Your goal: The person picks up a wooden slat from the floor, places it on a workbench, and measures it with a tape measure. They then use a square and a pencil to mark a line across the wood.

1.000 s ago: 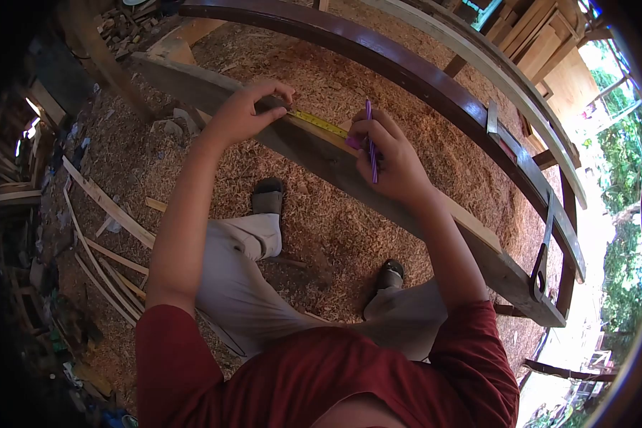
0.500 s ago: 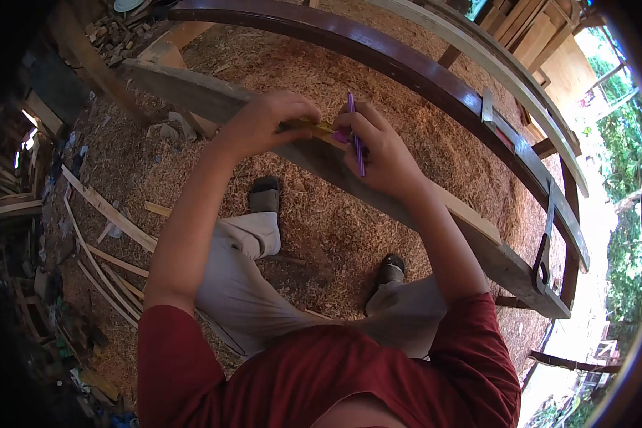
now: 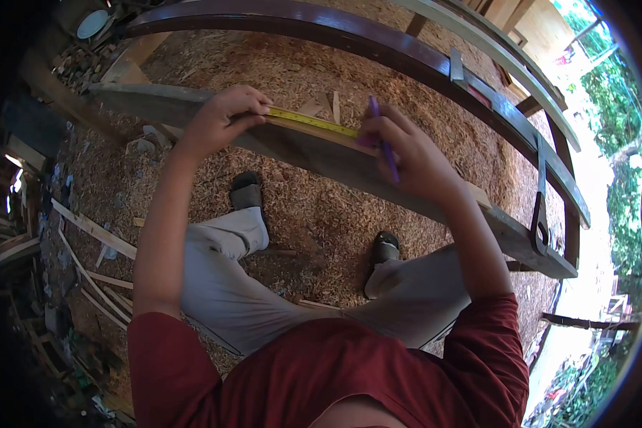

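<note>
A yellow tape measure [image 3: 310,120] is drawn out between my two hands, along a light wood strip [image 3: 299,128] on top of a long grey plank [image 3: 321,160]. My left hand [image 3: 225,118] pinches the tape at its left end, over the plank. At the tape's other end, my right hand [image 3: 414,153] is closed around a purple pen [image 3: 389,160], which sticks out above and below the fingers. The same hand holds the tape there, its case mostly hidden by the fingers.
Beyond the plank runs a dark, glossy curved beam [image 3: 321,21], with a metal square [image 3: 456,68] on it. A tool with a dark looped handle [image 3: 540,221] spans beam and plank at right. Wood shavings [image 3: 321,214] cover the ground; thin strips [image 3: 93,225] lie at left.
My hands have moved apart, the left one leftward and the right one rightward. A longer stretch of yellow tape now shows between them. The whole view has shifted slightly.
</note>
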Demonstrator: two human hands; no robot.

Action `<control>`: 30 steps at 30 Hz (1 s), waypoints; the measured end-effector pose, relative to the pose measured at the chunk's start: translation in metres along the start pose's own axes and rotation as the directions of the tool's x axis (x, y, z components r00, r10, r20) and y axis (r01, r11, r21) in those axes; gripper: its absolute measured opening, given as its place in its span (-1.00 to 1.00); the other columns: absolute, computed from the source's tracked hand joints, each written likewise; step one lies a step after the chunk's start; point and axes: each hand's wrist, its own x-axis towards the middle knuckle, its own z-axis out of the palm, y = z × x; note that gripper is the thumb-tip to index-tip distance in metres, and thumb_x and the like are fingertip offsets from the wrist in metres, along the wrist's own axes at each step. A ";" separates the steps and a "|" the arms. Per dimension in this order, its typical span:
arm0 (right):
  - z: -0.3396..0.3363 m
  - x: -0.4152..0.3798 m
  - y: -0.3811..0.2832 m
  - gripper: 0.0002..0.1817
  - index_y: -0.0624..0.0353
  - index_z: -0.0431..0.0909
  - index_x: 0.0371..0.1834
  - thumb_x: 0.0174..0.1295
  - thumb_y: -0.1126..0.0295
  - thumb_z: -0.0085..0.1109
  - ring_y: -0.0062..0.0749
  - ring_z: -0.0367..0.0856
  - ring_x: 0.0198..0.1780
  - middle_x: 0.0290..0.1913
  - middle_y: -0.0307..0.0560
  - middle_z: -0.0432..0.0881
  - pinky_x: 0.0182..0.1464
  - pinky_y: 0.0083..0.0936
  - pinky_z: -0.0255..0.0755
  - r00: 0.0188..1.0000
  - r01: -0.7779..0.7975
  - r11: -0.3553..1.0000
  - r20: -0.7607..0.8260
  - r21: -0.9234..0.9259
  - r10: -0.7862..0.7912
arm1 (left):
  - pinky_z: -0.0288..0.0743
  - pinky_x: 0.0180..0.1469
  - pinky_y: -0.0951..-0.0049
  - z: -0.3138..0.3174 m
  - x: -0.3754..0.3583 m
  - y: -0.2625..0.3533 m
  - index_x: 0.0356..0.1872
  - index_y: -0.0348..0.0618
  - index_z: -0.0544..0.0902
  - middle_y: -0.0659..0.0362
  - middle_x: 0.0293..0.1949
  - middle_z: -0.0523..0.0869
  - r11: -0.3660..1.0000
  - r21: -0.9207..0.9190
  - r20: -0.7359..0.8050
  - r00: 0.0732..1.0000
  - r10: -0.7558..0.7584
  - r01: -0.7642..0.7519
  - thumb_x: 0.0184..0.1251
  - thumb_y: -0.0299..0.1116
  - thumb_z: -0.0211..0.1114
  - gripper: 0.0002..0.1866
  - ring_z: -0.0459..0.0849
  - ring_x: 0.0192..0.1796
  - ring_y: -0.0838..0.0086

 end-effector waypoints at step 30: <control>-0.041 -0.131 0.048 -0.74 0.08 0.60 0.13 0.44 0.50 0.39 0.15 0.78 0.14 0.19 0.04 0.68 0.11 -0.07 0.70 0.973 -0.004 1.000 -0.230 0.027 0.010 | 0.67 0.24 -0.01 0.167 0.115 0.142 0.13 -0.13 0.70 0.05 0.16 0.82 0.919 0.278 0.142 0.958 0.248 -0.279 0.53 -0.25 0.49 -0.70 0.80 0.22 -0.02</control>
